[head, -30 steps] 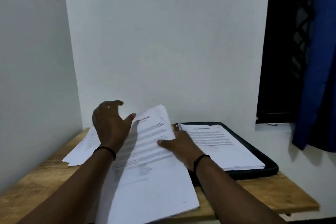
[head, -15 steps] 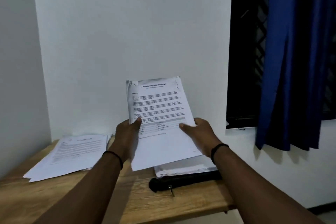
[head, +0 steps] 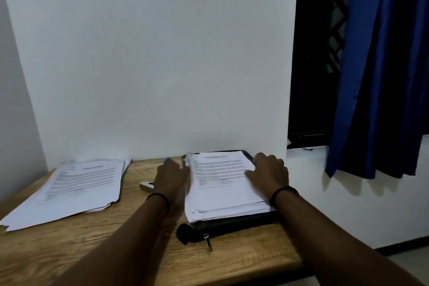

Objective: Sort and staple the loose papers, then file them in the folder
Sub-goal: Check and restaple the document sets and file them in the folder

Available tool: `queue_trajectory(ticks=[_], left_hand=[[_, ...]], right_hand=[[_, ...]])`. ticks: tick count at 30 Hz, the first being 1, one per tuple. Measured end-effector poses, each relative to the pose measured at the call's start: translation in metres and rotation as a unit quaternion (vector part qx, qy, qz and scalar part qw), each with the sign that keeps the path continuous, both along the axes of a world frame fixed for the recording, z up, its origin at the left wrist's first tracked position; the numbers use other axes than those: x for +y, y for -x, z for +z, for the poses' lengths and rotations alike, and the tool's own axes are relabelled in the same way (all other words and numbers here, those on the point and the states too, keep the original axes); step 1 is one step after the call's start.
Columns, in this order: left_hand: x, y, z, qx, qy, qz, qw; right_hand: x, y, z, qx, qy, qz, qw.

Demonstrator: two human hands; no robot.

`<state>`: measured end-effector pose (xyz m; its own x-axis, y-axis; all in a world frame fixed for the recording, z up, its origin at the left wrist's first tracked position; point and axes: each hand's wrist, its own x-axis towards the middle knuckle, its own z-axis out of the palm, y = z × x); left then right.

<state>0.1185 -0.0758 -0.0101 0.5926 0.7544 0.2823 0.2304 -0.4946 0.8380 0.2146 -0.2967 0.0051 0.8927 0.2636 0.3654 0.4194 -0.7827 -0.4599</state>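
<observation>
Printed stack of papers (head: 222, 183) lies flat on the open black zip folder (head: 232, 224), right half of the wooden table (head: 116, 246). Long axis runs from the near edge toward the wall, header line at the far end, so text reads upright from here. Heading is bold but too blurred to read; body lines and a small table block visible, not legible.

Left hand (head: 173, 176) sits against the stack's left edge, fingers mostly straight, pointing toward the wall, nothing gripped. Right hand (head: 269, 173) rests on the stack's right side, fingers loosely bent over the far right corner, thumb lying on the top sheet; no clear pinch. Hands apart, one each side of the stack. Dark band on each wrist.

Folder zip pull (head: 207, 240) hangs off the near left corner onto the wood.

Small pale stapler-like object (head: 146, 185) just left of the left hand, partly hidden by it; cannot confirm what it is.

Second, looser pile of papers (head: 76, 188) on the left of the table, fanned, tilted slightly, well apart from the folder. Text unreadable.

White wall (head: 162, 65) behind. Dark window (head: 315, 65) and blue curtain (head: 383, 65) on the right.
</observation>
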Motion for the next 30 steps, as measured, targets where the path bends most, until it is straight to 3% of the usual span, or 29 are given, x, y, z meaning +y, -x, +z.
queue_trajectory(ticks=[4,8,12,17,23,27,30], left_hand=[[0.030,0.024,0.001,-0.012,-0.044,0.045,0.998],[0.079,0.073,0.008,-0.017,-0.080,0.114,0.990],[0.139,0.133,0.009,0.064,-0.087,0.206,0.973],[0.200,0.189,0.009,0.141,-0.054,0.310,0.939],[0.261,0.181,-0.008,0.230,-0.030,0.290,0.928],[0.301,0.159,-0.004,0.164,0.033,0.218,0.962],[0.315,0.152,0.000,0.149,0.080,0.187,0.968]], right_hand=[[0.041,0.021,0.008,-0.039,-0.072,0.094,0.992],[0.113,0.072,0.018,-0.021,-0.147,0.208,0.967],[0.189,0.119,0.009,0.017,-0.103,0.296,0.949],[0.272,0.153,-0.019,0.042,-0.004,0.278,0.960],[0.324,0.134,-0.040,0.014,0.049,0.230,0.972],[0.338,0.119,-0.045,-0.011,0.068,0.220,0.973],[0.339,0.116,-0.047,-0.007,0.058,0.212,0.975]])
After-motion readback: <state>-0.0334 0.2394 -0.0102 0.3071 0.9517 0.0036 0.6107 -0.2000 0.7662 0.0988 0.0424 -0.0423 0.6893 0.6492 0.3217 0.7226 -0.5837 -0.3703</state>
